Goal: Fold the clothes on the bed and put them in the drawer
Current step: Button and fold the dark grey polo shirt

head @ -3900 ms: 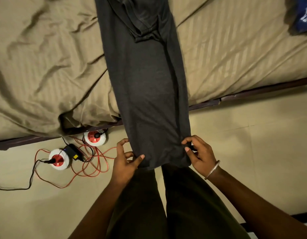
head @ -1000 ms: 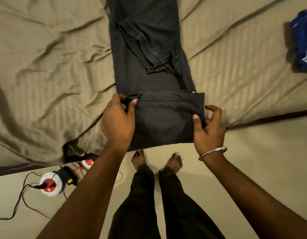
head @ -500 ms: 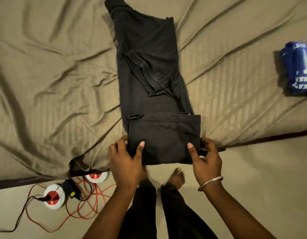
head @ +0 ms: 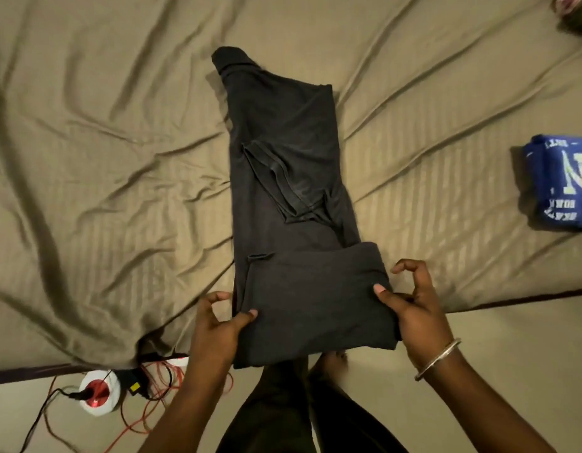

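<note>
Bed [head: 119, 158]: covered by an olive-tan striped sheet, heavily creased, with deep folds at the left; its dark lower edge runs across the view.
Dark grey garment [head: 283, 178]: lies lengthwise on the bed's middle, its near end doubled back and overhanging the bed's edge.
Blue garment [head: 561, 181]: folded, with pale lettering, on the sheet at the right, well apart from the grey one.
Far right corner: a small pinkish-green thing [head: 574, 9], too blurred to identify.
Floor [head: 512, 348]: pale; a white-and-red round socket [head: 98, 392] with black plugs and red cable [head: 152, 407] lies near the bed's edge, at the left.
</note>
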The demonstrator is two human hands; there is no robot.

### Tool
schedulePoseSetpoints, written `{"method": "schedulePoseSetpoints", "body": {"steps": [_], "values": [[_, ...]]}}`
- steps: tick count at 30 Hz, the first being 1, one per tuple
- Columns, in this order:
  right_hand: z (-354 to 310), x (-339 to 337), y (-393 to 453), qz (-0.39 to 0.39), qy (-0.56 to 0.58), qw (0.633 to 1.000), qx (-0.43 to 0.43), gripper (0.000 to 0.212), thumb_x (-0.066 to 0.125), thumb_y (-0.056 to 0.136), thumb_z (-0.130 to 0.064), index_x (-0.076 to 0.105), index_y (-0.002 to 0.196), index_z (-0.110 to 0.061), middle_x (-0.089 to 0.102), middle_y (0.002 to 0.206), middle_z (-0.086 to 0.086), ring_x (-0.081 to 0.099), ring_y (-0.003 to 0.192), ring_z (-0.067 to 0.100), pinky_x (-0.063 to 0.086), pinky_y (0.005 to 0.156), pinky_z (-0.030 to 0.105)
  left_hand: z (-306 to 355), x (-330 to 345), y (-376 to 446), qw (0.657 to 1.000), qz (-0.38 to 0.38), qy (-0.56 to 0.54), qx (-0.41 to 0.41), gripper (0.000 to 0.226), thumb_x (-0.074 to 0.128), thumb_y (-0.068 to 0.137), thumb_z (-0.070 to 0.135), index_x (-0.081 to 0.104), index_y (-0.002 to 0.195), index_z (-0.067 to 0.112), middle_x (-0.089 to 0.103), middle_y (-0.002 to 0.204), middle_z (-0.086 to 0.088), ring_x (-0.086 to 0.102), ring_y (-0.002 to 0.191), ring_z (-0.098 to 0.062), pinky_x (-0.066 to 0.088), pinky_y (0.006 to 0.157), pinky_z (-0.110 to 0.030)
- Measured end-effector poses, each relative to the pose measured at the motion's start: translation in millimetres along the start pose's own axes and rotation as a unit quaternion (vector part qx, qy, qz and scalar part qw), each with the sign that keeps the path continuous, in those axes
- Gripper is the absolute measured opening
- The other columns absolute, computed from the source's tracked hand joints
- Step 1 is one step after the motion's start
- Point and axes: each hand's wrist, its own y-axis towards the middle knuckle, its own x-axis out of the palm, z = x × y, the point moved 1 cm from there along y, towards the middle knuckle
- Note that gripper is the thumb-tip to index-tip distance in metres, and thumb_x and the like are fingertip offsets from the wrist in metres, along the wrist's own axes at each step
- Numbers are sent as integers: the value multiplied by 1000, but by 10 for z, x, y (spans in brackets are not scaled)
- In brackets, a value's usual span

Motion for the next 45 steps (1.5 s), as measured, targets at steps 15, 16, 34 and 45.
{"method": "schedulePoseSetpoints", "body": {"steps": [15,16,34,45], "values": [[-1106,481,1028,-15,235,942,237,23,50,94,-19,60,95,1,68,69,11,72,62,23,56,49,23,1733,68,826,896,-106,-397,-167,27,47,97,20,62,96,-2,68,101,-14,72,68,-19,50,48,-13],[-1071,502,1085,-9,199,954,226,19,54,93,-21,61,90,-4,65,63,7,67,55,19,52,44,21,1708,109,869,912,-85,-372,-150,26,49,96,23,62,92,1,68,99,-14,71,70,-19,49,51,-15],[-584,393,822,50,-55,996,59,36,78,82,-15,51,102,-28,69,97,6,69,87,25,58,77,47,939,161,493,999,30,-24,-21,34,75,82,10,53,90,35,66,92,-13,60,68,-26,46,52,-32],[-1480,462,1027,-54,182,960,203,30,60,89,-29,65,107,-6,64,82,12,65,51,20,56,46,25,1956,-18,382,951,-70,-298,-52,22,40,91,15,60,88,7,65,74,-9,62,55,-16,47,47,-17]]}}
